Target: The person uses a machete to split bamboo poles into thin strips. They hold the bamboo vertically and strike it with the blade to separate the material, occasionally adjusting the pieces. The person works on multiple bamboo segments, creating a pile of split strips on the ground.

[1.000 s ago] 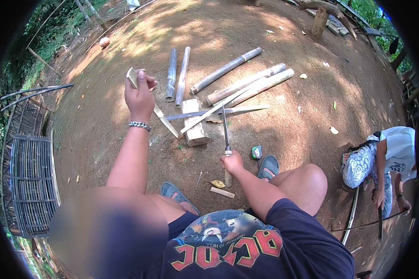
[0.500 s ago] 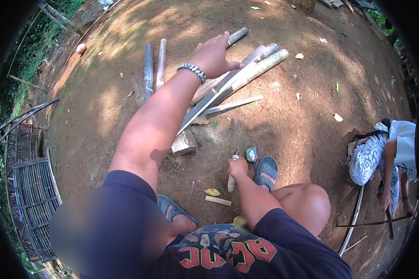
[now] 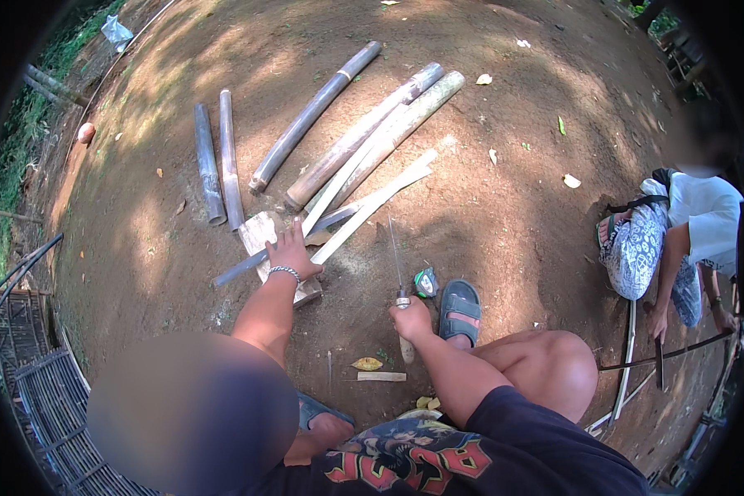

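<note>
My left hand (image 3: 293, 255), a braided band on its wrist, reaches over a wooden block (image 3: 260, 229). Its fingers are spread, resting at the near ends of some split bamboo strips (image 3: 376, 202); the contact under the palm is hidden. A darker strip (image 3: 241, 269) crosses the block under the hand. My right hand (image 3: 412, 318) is wrapped round the wooden handle of a knife (image 3: 395, 256), its thin blade seen edge-on and pointing away. Beside it lies a green and black tape measure (image 3: 426, 283).
Bamboo poles (image 3: 316, 116) lie beyond the block, with two shorter poles (image 3: 230, 157) on the left. A short pale wood piece (image 3: 382, 376) and a yellow leaf (image 3: 367, 364) lie near my feet. At the right another person (image 3: 703, 215) crouches, holding a dark blade (image 3: 660, 364) near long strips.
My left hand has come back from the far bamboo poles to the block. The pale strips have shifted, one end blurred. My right hand keeps its grip on the knife.
</note>
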The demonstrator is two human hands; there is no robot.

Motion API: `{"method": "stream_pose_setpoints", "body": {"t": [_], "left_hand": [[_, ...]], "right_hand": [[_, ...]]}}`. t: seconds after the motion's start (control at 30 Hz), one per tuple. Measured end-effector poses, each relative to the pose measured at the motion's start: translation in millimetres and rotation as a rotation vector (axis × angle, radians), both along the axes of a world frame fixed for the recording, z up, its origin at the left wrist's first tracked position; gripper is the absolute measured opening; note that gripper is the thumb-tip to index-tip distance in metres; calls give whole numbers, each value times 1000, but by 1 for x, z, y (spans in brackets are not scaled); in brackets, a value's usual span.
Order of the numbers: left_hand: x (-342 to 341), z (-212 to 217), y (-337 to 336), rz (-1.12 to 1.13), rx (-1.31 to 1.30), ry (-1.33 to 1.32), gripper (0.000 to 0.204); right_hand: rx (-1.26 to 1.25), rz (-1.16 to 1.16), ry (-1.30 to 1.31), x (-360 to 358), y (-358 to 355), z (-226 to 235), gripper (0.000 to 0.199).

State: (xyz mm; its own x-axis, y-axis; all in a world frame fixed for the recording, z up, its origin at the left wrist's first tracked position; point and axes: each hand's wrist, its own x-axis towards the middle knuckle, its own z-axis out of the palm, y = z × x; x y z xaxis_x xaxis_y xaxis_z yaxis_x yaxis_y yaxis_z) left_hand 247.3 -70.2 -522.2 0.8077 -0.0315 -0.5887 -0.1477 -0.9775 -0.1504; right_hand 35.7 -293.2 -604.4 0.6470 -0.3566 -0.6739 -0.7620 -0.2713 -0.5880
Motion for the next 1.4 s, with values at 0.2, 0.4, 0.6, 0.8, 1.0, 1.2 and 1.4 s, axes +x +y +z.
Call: {"method": "stream_pose_setpoints", "body": {"t": [0.2,0.4,0.6,0.8,1.0,1.2,1.4], "left_hand": [[-9,-20,-3,42,-90,-239,104],[-21,-28,10,-48,-157,-324,66],[-40,2,10,-15,-293,-267,40],[-83,45,47,-152,-538,-458,52],[-76,103,14,-533,-567,-314,63],[-79,131,-131,-915,-463,-123,55],[-92,134,-279,-1260,-488,22,52]], "right_hand": [[77,39,120,6,-5,24,47],[24,-21,104,0,8,38,44],[104,-84,157,-11,1,36,54],[125,-198,103,-18,-5,49,56],[182,-181,111,-29,2,62,48],[246,-116,92,-29,13,78,44],[250,-86,63,-32,12,80,43]]}}
